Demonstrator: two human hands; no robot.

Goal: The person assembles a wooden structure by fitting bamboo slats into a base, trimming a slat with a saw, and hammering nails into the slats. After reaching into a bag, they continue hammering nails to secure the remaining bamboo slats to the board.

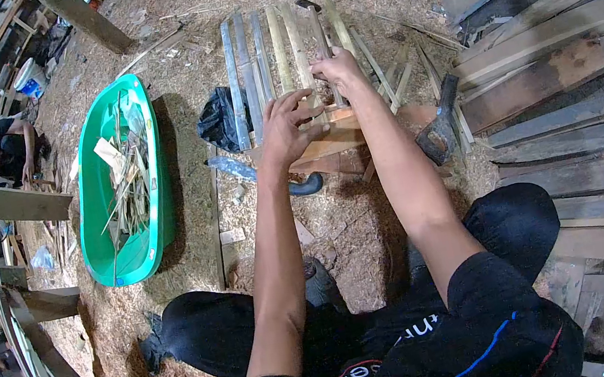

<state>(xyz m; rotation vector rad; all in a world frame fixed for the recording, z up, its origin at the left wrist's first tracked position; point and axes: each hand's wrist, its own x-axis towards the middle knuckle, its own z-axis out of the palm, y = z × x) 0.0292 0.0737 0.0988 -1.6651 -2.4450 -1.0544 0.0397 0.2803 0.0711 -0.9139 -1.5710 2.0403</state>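
The right hand (336,69) is closed around a bamboo strip (318,30). Its fingers (323,65) are wrapped tight on the strip, which runs on from the fist toward 12 o'clock. The lower end of the strip passes under the fist and meets a wooden block (334,141) that lies on the floor (189,231) directly ahead of the knees. The left hand (287,125) lies at 8 o'clock from the right hand, just beside it. The left fingers (295,100) are spread and hold nothing; they press against the near top edge of the block beside the strip, but whether they touch the strip cannot be told. A row of bamboo slats (242,70) lies side by side on the floor at 12 o'clock from the left hand. A black bag (217,119) lies at 9 o'clock from the left hand, and a plastic bottle (235,169) at 8 o'clock, close to the block. A hatchet (440,129) lies at 4 o'clock from the right hand, near the forearm but apart from it. Stacked planks (554,74) fill the 3 o'clock side. A green tub (159,172) holding bamboo offcuts stands at 9 o'clock, well apart from both hands. A second person (8,150) crouches beyond the tub at 10 o'clock.
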